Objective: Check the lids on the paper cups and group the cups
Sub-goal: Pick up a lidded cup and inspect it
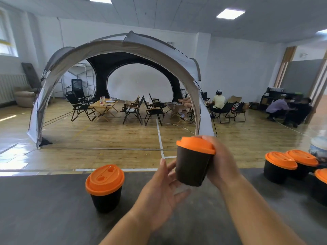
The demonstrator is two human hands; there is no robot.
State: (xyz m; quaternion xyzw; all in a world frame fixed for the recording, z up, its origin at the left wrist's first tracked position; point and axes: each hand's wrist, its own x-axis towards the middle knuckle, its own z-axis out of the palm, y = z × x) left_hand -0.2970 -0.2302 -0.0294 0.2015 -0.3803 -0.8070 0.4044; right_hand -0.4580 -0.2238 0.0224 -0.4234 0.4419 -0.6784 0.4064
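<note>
My right hand (221,163) grips a black paper cup with an orange lid (192,167) and holds it tilted above the dark table (44,209). My left hand (162,186) is open just left of and below that cup, fingers spread near its base; whether they touch it is unclear. A second black cup with an orange lid (106,188) stands alone on the table to the left. On the right stand three more lidded cups (277,167), (302,163), (321,186), close together.
A pale printed container (318,149) sits behind the right group at the table's far edge. Beyond the table lie a wooden floor, a large arched tent (113,50) with folding chairs and low tables, and several people seated or crouching at the right.
</note>
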